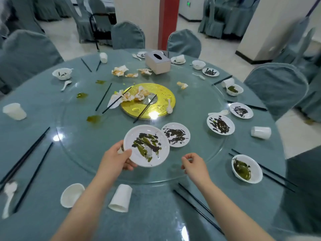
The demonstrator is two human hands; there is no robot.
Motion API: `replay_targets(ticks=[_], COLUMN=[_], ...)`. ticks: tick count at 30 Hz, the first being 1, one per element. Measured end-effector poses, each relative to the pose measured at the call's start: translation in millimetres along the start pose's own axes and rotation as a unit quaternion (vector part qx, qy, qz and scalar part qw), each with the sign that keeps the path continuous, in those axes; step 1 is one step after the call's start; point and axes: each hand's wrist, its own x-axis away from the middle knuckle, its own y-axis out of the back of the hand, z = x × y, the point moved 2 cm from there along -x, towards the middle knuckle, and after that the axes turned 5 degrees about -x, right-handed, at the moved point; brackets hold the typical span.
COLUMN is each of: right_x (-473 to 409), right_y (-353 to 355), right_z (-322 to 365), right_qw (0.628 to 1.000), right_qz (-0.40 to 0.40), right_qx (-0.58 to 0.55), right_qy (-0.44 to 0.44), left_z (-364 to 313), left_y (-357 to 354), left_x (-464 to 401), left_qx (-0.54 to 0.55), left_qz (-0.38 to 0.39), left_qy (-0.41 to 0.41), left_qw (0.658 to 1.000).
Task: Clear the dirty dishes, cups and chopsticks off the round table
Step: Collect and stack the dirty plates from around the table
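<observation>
My left hand (116, 158) grips the near-left rim of a white plate (146, 145) smeared with dark and green sauce, held tilted above the glass turntable (83, 150). A smaller dirty plate (175, 134) lies just right of it on the glass. My right hand (194, 163) hovers over the turntable's near edge, fingers loosely curled and holding nothing. Near me on the round table (152, 211) a tipped white cup (120, 198), a white bowl (72, 194) and a pair of black chopsticks (196, 204) lie. A dirty bowl (246, 168) sits at the right.
More dirty plates (220, 124), bowls, cups (260, 132), spoons (8, 195) and chopsticks (26, 157) ring the table. Crumpled napkins (119, 70), a tissue box (157, 62) and a gold centre disc (156, 108) sit on the turntable. Covered chairs (276, 87) surround the table.
</observation>
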Motion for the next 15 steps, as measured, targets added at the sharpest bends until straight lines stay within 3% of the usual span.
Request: replay_targets(ticks=[7, 15], right_x=[-102, -173], right_y=[34, 18], right_z=[-22, -12], right_qw=[0.994, 0.993], right_qz=[0.035, 0.079], right_qx=[0.099, 0.078], right_qy=[-0.002, -0.044], left_z=[-21, -18], left_y=[-36, -67], left_x=[-43, -45], left_qx=[0.026, 0.073], left_qz=[-0.077, -0.146], left_qy=[0.017, 0.048], left_qw=[0.997, 0.985])
